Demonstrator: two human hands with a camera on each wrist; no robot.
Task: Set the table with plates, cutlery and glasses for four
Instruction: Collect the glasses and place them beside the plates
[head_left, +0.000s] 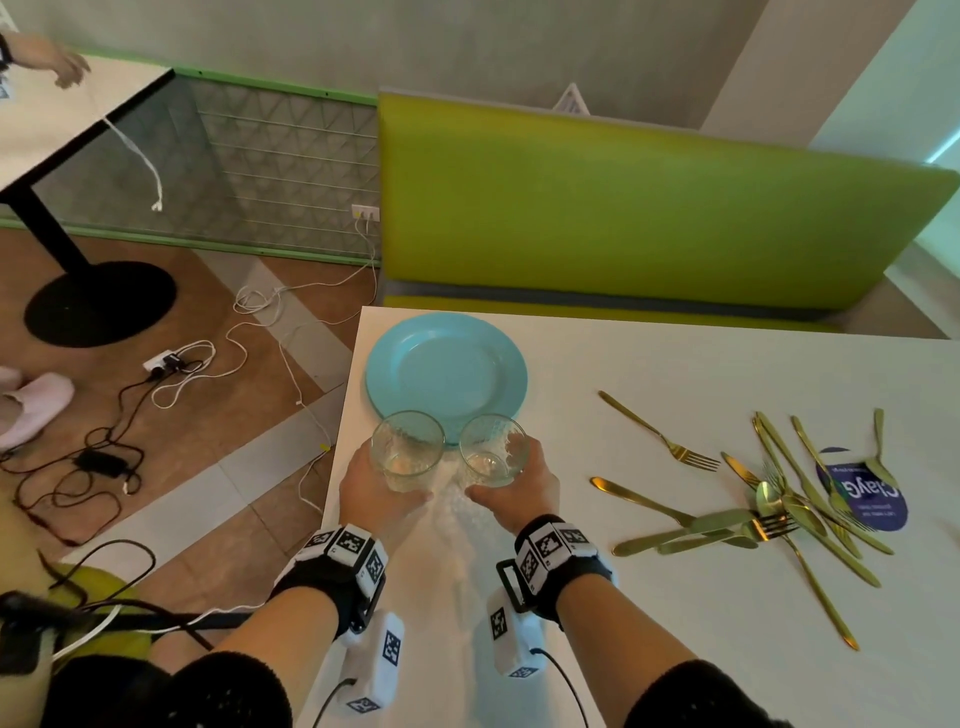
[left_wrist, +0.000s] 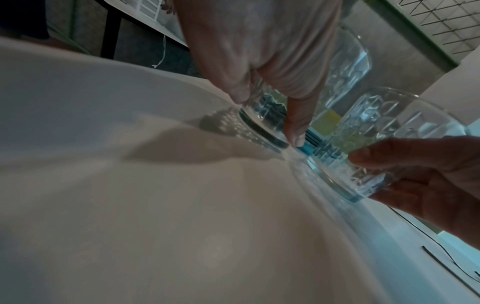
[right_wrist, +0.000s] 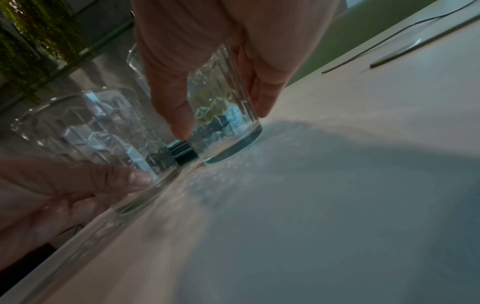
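My left hand (head_left: 371, 491) grips one glass (head_left: 408, 449) and my right hand (head_left: 519, 486) grips the other glass (head_left: 492, 449), fingers curled round each. Both are upright, mouths up, side by side on the white table (head_left: 649, 364) just in front of the blue plate (head_left: 447, 371). Whether their bases touch the tabletop is probably yes, hard to confirm. Gold cutlery pile (head_left: 779, 514) lies well right, handles splayed mixed ways.

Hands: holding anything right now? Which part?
Yes, both. Left hand grips one clear glass around its lower side wall; right hand grips a second glass the same way. Both glasses sit by the blue plate.
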